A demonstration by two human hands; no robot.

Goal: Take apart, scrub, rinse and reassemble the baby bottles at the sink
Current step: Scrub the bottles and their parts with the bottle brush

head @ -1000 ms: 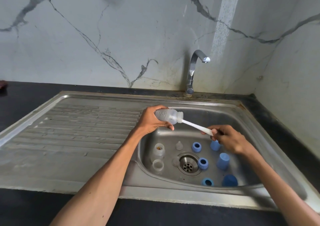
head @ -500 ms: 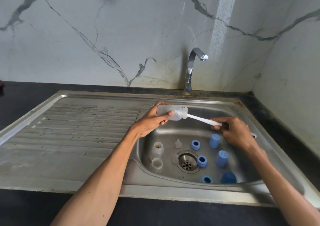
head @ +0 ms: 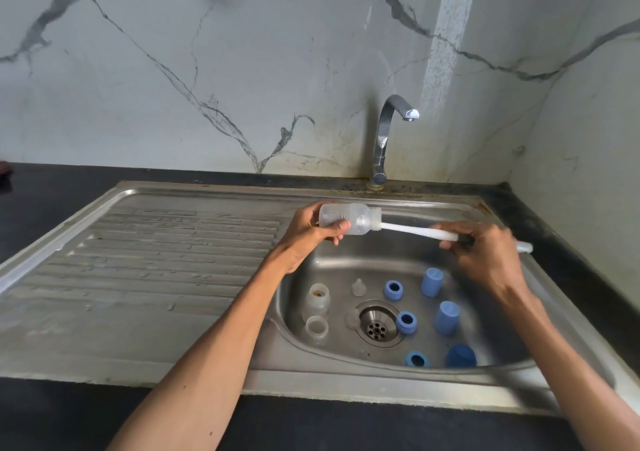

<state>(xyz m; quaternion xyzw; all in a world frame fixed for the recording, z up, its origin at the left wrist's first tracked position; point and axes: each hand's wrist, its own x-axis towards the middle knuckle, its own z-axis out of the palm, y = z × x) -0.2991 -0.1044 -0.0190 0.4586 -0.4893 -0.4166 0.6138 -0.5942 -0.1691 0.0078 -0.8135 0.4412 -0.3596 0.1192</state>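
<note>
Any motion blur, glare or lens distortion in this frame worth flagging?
Head view: the right hand and the brush handle it grips are smeared by motion, while the left hand and its bottle stay sharp; wide-angle bending curves the sink rim; a bright glint sits on the tap.
</note>
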